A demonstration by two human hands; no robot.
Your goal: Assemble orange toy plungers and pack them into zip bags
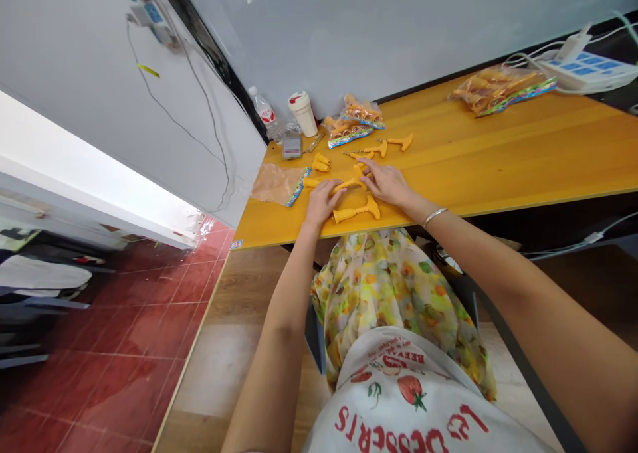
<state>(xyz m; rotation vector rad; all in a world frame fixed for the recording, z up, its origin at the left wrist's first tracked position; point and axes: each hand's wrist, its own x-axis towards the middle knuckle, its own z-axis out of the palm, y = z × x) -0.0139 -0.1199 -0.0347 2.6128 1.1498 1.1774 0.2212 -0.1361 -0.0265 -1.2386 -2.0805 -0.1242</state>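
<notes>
Both hands are on one yellow T-handled corkscrew (345, 185) lying low over the table. My left hand (321, 202) grips its sleeve end, fingers closed. My right hand (387, 182) has its fingers curled at the T-handle end, covering part of it. Just below, nearer the table edge, lies another sleeved corkscrew (357, 211). Beyond my hands are corkscrews with bare metal spirals, one (399, 141) farthest back and another (373, 150) in front of it. Loose yellow sleeves (321, 163) lie past my left hand.
An empty clear bag (276, 183) lies at the left. Filled bags (349, 129) stand at the back, and another filled bag (498, 89) is at the far right. A white cup (303, 114), a bottle (262, 107), a small grey box (292, 147) and a power strip (588, 68) are around.
</notes>
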